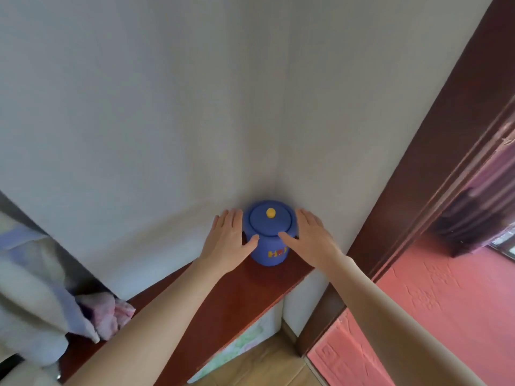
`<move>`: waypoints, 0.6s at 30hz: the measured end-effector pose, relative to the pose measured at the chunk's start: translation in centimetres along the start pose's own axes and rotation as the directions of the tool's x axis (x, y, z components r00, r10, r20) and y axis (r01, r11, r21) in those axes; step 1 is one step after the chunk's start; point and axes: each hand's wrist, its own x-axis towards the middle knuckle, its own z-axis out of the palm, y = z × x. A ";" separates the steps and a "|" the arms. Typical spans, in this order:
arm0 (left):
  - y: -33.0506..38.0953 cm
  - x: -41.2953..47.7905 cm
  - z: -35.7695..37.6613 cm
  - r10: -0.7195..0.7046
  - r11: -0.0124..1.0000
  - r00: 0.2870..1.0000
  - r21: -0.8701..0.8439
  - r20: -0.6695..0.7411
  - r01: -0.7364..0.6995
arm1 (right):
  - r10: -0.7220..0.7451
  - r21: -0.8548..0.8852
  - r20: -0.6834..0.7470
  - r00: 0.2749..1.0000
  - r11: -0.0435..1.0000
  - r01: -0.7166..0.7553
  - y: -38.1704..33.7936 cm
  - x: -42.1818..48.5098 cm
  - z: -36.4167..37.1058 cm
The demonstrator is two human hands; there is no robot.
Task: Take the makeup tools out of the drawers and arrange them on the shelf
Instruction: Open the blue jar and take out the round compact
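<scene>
A blue round jar (pixel 269 236) with a lid and a small yellow knob stands in the wall corner on a dark red-brown wooden shelf (pixel 223 310). Yellow and red letters mark its front. My left hand (pixel 230 240) lies against the jar's left side with the fingers spread and the thumb on its front. My right hand (pixel 312 238) lies against the right side the same way, with its thumb at the lid's rim. Both hands cup the jar between them. No makeup tools or drawers are visible.
Crumpled cloth, grey-blue and pink (pixel 50 299), hangs over the shelf's left end. White walls meet behind the jar. A dark wooden door frame (pixel 418 174) runs up the right, with a pink textured wall (pixel 446 302) beside it. Below the shelf are a pale box (pixel 245 344) and wooden floor.
</scene>
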 end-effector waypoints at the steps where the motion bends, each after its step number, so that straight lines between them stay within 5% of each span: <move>1: -0.5 0.8 0.2 0.012 1.000 1.000 0.002 0.021 -0.012 | 0.001 -0.012 0.000 1.000 1.000 -0.001 -0.2 0.8 0.1; 13: -2.7 5.4 2.3 0.137 0.990 0.990 -0.044 0.036 -0.135 | -0.048 -0.121 -0.033 0.998 0.992 0.044 -0.5 8.2 3.0; 18: -2.7 6.1 2.7 0.158 0.985 0.987 -0.069 0.038 -0.155 | -0.108 -0.101 0.073 0.991 0.988 0.115 0.1 9.7 3.6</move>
